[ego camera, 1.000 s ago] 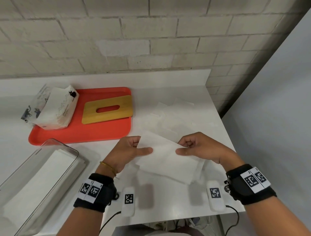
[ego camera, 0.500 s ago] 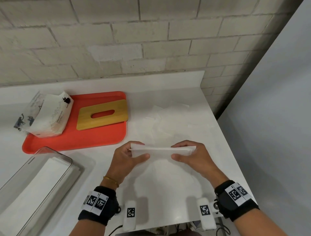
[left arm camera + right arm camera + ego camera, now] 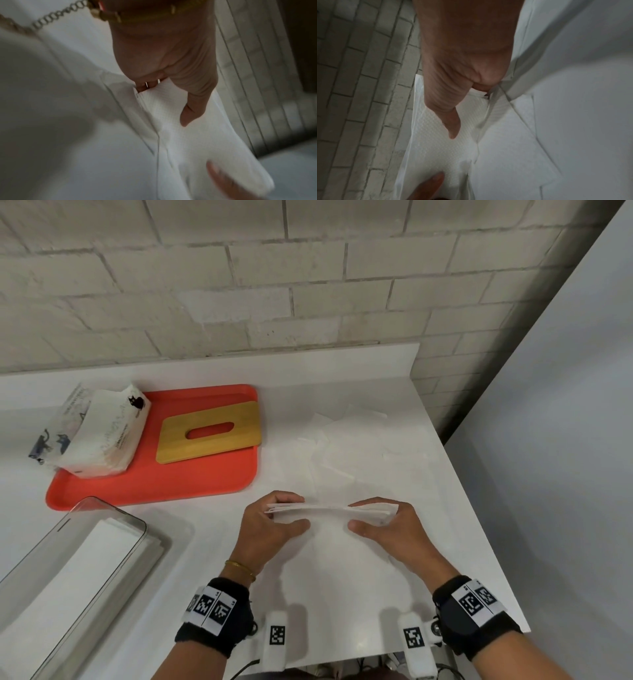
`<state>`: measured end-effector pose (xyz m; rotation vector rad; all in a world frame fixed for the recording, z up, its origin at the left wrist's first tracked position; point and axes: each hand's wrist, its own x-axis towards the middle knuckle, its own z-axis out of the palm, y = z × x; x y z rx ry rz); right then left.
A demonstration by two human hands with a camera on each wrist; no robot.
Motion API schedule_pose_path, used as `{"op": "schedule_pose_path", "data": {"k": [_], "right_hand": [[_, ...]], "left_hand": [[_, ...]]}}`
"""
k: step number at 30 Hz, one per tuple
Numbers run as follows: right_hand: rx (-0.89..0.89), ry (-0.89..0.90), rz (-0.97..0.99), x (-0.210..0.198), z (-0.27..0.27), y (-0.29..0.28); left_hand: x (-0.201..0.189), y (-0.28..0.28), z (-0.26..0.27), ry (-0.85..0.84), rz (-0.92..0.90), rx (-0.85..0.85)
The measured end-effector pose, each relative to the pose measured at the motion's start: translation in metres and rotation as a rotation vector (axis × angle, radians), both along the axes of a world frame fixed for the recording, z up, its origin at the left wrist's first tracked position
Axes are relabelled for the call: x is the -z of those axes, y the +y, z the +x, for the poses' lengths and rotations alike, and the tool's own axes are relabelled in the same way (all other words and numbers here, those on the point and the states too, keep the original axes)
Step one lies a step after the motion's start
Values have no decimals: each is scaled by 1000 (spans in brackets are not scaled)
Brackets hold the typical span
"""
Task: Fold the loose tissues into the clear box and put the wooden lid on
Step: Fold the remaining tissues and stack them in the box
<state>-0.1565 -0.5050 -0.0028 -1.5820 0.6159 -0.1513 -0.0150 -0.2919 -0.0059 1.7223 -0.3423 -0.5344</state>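
Note:
Both hands hold a folded white tissue (image 3: 329,513) just above the counter, seen nearly edge-on. My left hand (image 3: 274,522) pinches its left end, thumb in front and fingers behind; my right hand (image 3: 383,520) pinches its right end the same way. The wrist views show the embossed tissue (image 3: 180,121) (image 3: 440,135) under each thumb. More loose tissues (image 3: 346,446) lie flat on the counter behind the hands. The clear box (image 3: 85,563) stands at the lower left with white tissues stacked inside. The wooden lid (image 3: 209,431), with an oval slot, lies on the red tray (image 3: 154,481).
A soft tissue pack (image 3: 92,433) with cat prints leans on the tray's left end. A brick wall runs behind the white counter (image 3: 342,594). The counter ends at the right and near edges, beside a grey wall.
The tissue was a broad sheet held near the front edge. Both hands moved away from me and folded it into a narrow strip, now seen edge-on.

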Motion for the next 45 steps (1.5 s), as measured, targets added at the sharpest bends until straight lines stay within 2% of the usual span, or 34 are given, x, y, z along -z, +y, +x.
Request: {"op": "schedule_pose_path", "data": {"k": [3, 6, 8, 15, 18, 20, 22, 25, 27, 33, 39, 45], "right_hand": [[46, 32, -13, -4, 5, 1], [93, -14, -14, -23, 7, -6], [17, -34, -76, -47, 8, -16], [-321, -33, -419, -135, 28, -25], [-394, -91, -446, -149, 41, -7], [-366, -155, -354, -146, 47, 3], [-288, -237, -182, -134, 51, 9], [-227, -276, 60, -110, 55, 19], [-222, -259, 138, -101, 58, 26], [-223, -204, 73, -93, 61, 34], [-262, -19, -22, -72, 53, 34], [-236, -13, -23, -70, 53, 37]], "left_hand": [[-6, -8, -2, 67, -29, -37], [-9, -5, 2, 143, -108, -69], [-13, 1, 7, 135, -81, -8], [-34, -2, 12, -103, 107, 299], [-46, -16, 0, -104, 65, 289], [-54, -23, -6, -65, -51, 241], [-61, -26, -9, -45, -119, 191], [-63, -28, -8, -55, -135, 140], [-63, -28, -7, -79, -151, 116], [-56, -30, -7, -134, -149, 68], [-30, -23, -14, -40, -95, 54], [-23, -27, -13, -28, -84, 42]]}}
